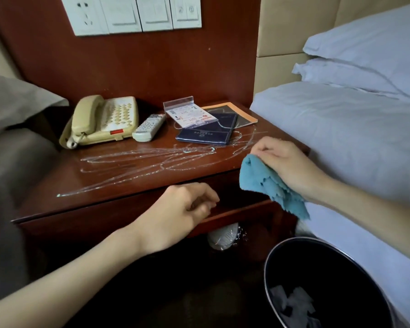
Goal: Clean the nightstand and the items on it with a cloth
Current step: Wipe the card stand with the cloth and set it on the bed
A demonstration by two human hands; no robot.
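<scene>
The dark wooden nightstand (118, 178) has white streaks scribbled across its top. On it stand a beige telephone (102, 120), a white remote (149, 127), a clear acrylic card stand (189, 116), a dark blue booklet (208, 131) and an orange-edged folder (243, 114). My right hand (287, 162) holds a blue cloth (270, 185) in the air at the nightstand's front right corner. My left hand (180, 214) hovers in front of the drawer edge, its fingers curled loosely and holding nothing.
A black waste bin (322, 285) with white scraps stands on the floor at the lower right. A white bed with pillows (365, 67) borders the right side, and a grey bed (10, 119) the left. Wall switches (137, 13) sit above. A wrapped item (224, 236) lies under the drawer.
</scene>
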